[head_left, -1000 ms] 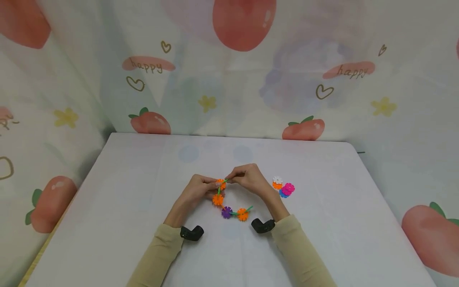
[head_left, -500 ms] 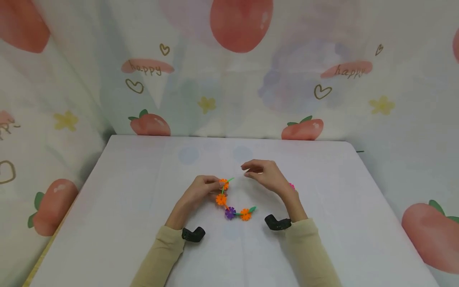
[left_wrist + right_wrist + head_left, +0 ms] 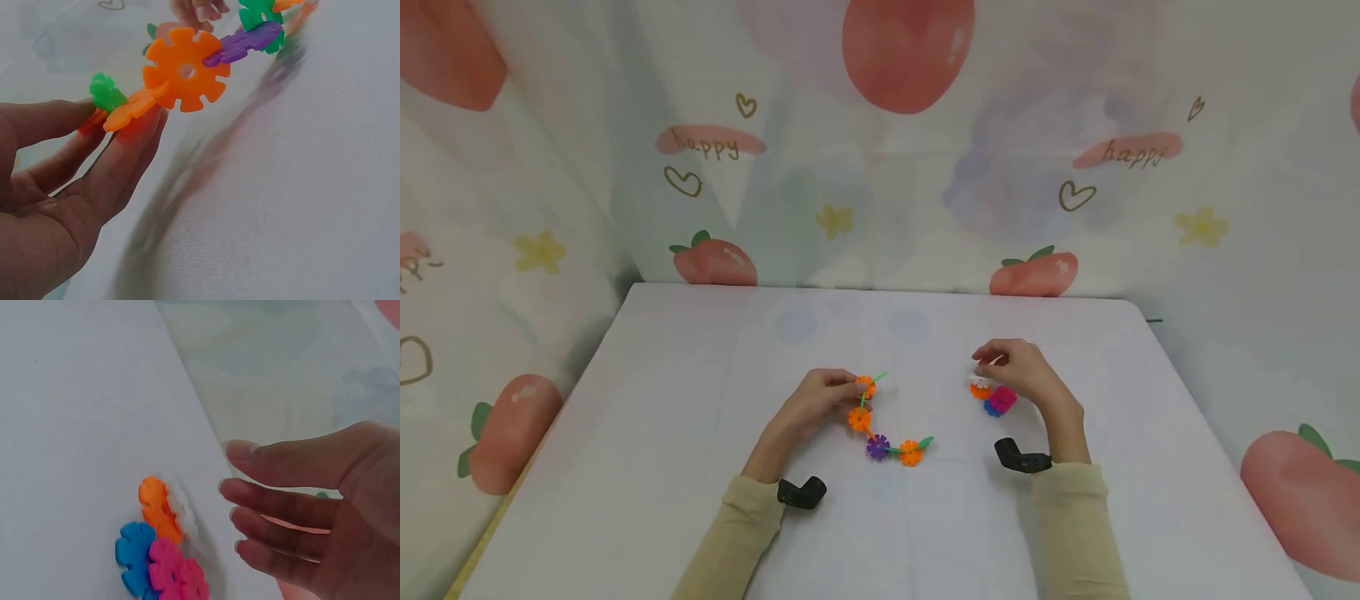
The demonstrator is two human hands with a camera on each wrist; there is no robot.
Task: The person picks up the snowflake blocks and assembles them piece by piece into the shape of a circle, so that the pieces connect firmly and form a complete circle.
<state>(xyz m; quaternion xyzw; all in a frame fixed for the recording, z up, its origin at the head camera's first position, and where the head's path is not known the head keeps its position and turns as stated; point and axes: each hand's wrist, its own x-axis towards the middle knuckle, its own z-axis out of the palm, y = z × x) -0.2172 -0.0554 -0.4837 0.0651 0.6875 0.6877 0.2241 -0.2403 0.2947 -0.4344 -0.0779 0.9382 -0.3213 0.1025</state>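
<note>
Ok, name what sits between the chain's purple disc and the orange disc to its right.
A green disc: the head view shows it edge-on, joining the purple disc to that orange disc.

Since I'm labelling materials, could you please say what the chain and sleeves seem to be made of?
Chain: probably smooth plastic, with even colours and crisp moulded notches. Sleeves: apparently matte fabric, from the soft creases; knit or woven, I cannot tell.

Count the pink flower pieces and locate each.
2: by the right wrist view, one pink piece partly covers a blue piece; a second pink piece sits beside the first, farther from the blue. Others may be hidden.
</note>
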